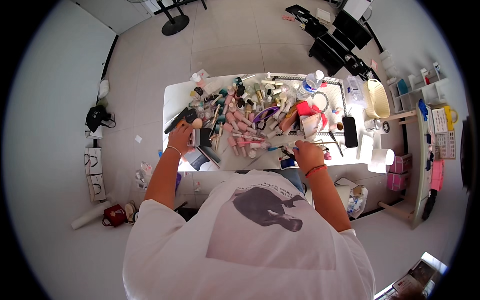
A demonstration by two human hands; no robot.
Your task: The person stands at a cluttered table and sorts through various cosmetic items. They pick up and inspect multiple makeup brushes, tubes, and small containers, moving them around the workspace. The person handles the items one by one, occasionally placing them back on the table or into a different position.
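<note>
My left hand [181,139] rests at the table's left end, against a small makeup case [194,137]. Whether its fingers grip the case is hard to make out. Dark flat cases [204,157] lie just below, and a black case [176,120] is above it. My right hand [308,153] is closed around a slim tool with a blue tip [275,148], apparently a brush. Near that hand are a dark blue round item [287,163] and a black pen-like stick [336,143]. Pink nail polish bottles [240,122] crowd the middle.
On the white table [258,164] stand a plastic water bottle [310,85], a black phone [350,132] and a brown shoe-shaped item [292,115]. A cream basket [376,98] and a white paper roll [381,160] are at the right. Beyond stands a shelf rack [420,88].
</note>
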